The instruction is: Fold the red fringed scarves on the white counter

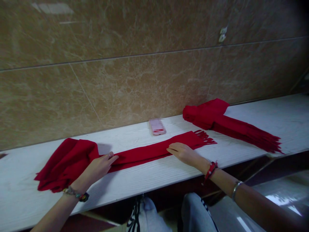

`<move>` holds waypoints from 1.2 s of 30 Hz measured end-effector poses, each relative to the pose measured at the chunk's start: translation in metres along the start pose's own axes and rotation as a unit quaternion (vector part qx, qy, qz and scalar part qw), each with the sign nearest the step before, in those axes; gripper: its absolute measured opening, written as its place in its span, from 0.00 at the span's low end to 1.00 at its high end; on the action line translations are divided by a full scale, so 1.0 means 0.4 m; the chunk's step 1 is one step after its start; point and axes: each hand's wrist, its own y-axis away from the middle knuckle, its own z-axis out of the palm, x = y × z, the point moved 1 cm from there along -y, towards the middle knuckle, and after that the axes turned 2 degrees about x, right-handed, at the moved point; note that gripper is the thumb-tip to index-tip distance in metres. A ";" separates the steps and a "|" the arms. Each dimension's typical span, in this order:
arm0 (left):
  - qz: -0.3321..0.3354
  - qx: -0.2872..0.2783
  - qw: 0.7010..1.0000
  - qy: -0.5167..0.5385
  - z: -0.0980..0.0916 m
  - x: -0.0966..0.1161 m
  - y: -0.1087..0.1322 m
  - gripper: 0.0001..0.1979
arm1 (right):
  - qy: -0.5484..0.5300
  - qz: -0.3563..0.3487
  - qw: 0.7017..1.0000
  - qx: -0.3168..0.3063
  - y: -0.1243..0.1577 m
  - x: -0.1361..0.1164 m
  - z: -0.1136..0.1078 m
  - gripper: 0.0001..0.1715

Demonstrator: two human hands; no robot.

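A long red scarf (145,154) lies folded lengthwise across the white table, its fringed end toward the right. Its left part is a bunched red heap. My left hand (100,166) rests on the scarf beside that heap, fingers together with the cloth at their tips. Near the fringed end, my right hand (183,153) has its fingers pressed together at the front edge of the cloth.
Another red scarf pile (207,114) with a long fringed tail lies at the back right of the white table (135,180). A small pinkish box (156,126) stands near the marble wall (135,83). My knees are below the table's front edge.
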 end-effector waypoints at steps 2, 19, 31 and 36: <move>-0.012 0.005 0.999 -0.034 0.005 0.004 0.009 0.23 | 0.025 -0.014 0.999 0.018 0.000 0.007 -0.003 0.15; 0.000 0.028 0.994 0.102 0.045 -0.028 0.027 0.23 | -0.028 0.001 0.999 -0.041 0.055 0.047 0.033 0.21; 0.057 -0.023 0.982 0.181 -0.025 0.039 -0.015 0.23 | -0.082 0.054 0.992 -0.075 0.021 0.017 0.001 0.19; 0.090 0.104 0.973 0.187 -0.036 0.207 -0.155 0.19 | -0.115 0.124 0.981 -0.090 -0.066 -0.059 0.007 0.27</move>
